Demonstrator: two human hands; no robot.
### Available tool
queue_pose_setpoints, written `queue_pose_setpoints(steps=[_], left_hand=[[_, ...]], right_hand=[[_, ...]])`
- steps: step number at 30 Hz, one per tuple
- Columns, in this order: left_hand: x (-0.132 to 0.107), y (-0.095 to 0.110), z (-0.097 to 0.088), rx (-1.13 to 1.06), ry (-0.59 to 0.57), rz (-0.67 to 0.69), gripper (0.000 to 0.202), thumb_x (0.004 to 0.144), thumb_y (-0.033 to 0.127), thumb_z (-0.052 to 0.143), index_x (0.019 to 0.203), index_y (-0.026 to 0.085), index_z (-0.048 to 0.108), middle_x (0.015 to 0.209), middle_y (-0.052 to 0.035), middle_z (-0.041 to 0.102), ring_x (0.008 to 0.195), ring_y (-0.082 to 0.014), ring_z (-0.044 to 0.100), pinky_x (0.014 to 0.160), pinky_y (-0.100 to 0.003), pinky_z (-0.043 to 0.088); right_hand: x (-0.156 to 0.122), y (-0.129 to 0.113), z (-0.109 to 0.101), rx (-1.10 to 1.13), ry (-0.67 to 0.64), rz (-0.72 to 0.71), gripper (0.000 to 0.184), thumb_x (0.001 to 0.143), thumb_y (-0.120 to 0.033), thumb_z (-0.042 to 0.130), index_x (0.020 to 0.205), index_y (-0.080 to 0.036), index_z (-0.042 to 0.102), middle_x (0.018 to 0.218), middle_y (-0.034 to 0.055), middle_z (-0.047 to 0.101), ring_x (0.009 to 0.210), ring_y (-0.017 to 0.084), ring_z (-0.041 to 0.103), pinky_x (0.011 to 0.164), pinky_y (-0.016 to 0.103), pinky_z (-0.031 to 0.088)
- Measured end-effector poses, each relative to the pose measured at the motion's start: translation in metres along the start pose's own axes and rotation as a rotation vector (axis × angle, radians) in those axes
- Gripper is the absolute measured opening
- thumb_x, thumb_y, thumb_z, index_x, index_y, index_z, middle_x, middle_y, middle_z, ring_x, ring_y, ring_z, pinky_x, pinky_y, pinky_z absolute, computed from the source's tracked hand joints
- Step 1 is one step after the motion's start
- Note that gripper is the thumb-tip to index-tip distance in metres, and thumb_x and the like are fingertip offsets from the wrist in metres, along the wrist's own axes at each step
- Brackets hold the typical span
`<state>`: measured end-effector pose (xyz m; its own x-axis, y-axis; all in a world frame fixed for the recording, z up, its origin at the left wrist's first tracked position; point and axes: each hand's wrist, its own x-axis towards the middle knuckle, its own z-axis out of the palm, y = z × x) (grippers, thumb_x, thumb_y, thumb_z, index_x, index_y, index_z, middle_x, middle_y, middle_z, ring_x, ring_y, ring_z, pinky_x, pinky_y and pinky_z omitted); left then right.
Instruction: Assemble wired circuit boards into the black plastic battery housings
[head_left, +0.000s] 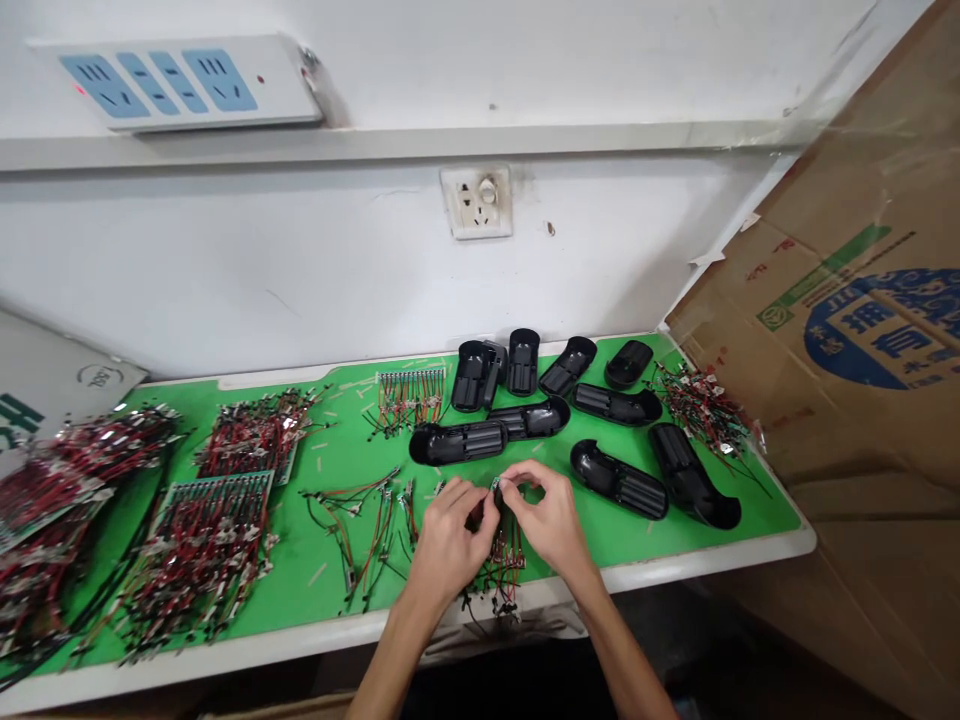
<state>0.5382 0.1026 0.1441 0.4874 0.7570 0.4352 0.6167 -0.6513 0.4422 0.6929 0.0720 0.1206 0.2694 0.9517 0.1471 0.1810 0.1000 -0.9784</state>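
My left hand (448,530) and my right hand (551,515) meet near the table's front edge, fingertips pinched together. Between them is a small circuit board (496,484), mostly hidden by the fingers. Red and black wires (508,550) with small white connectors hang below it toward the edge. Left of my left hand lie several loose wired boards (382,525). Beyond the hands is a black plastic shell (461,441) with slots inside, and another such shell (619,480) rests to the right of my right hand.
More black shells (523,362) lie at the back of the green mat (315,540). A wired board panel (411,395) sits behind. Wired panels (210,550) are heaped on the left, with a wire bundle (705,405) at right. A cardboard sheet (840,420) stands along the right side.
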Motion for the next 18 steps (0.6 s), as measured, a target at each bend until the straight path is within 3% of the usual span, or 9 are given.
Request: queue_pose_setpoints(steps=[9,13,18], left_hand=[[-0.001,0.006,0.004,0.165,0.042,0.015,0.027,0.095,0.016,0.057,0.069,0.021,0.059,0.065,0.0008,0.058,0.064,-0.0157,0.054,0.076,-0.031,0.045],[-0.001,0.002,-0.007,0.291,0.006,-0.106,0.027,0.090,0.015,0.059,0.064,0.022,0.053,0.063,-0.0005,0.058,0.066,-0.0184,0.054,0.066,-0.032,0.040],[-0.002,-0.002,-0.018,0.356,-0.051,-0.185,0.028,0.089,0.018,0.060,0.064,0.023,0.049,0.064,-0.0013,0.059,0.068,-0.0197,0.054,0.062,-0.033,0.035]], right_hand=[[0.000,0.000,0.004,-0.021,0.024,-0.012,0.009,0.092,-0.026,0.066,0.089,-0.020,0.072,0.088,0.0028,0.075,0.082,0.020,0.070,0.081,0.031,0.052],[0.004,-0.004,-0.005,-0.005,-0.081,-0.016,0.014,0.098,-0.030,0.063,0.097,-0.021,0.075,0.098,0.0039,0.075,0.092,0.021,0.069,0.085,0.032,0.053],[0.000,-0.009,-0.021,-0.177,-0.153,-0.074,0.027,0.105,-0.026,0.052,0.122,-0.024,0.072,0.117,0.0065,0.071,0.112,0.024,0.065,0.101,0.038,0.049]])
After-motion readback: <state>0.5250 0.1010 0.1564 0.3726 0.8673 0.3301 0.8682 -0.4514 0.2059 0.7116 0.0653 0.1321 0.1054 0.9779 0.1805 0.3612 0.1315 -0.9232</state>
